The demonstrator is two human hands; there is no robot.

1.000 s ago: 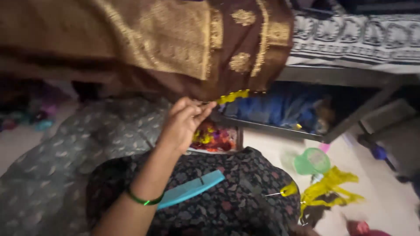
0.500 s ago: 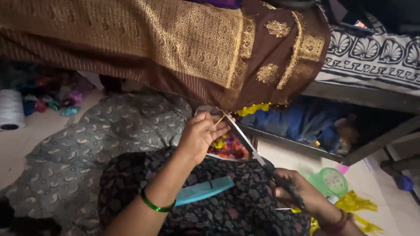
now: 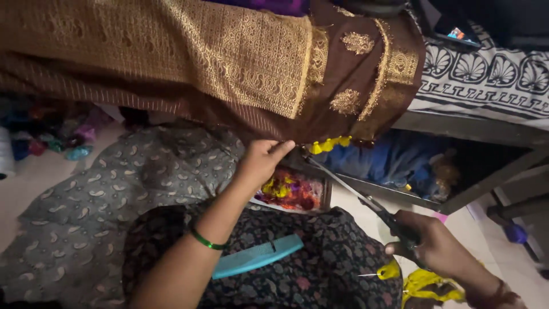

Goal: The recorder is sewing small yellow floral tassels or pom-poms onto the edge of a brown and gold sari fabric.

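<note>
My left hand (image 3: 260,161) pinches the lower edge of a brown and gold sari (image 3: 217,68) that hangs from above. Small yellow tassels (image 3: 330,144) dangle from that edge just right of my fingers. My right hand (image 3: 430,243) grips a pair of long scissors (image 3: 349,186), whose blades reach up and left to the fabric edge beside my left fingertips. A green bangle circles my left wrist.
A blue comb (image 3: 257,256) lies on my dark patterned lap. A box of coloured threads (image 3: 291,190) sits behind it. Yellow thread bundles (image 3: 426,283) lie at the lower right. Grey patterned cloth (image 3: 97,200) spreads left; a bed with black-and-white sheet (image 3: 486,80) stands right.
My right hand has come into view with the scissors and raised the blades to the sari edge. My left hand has kept its hold on that edge.
</note>
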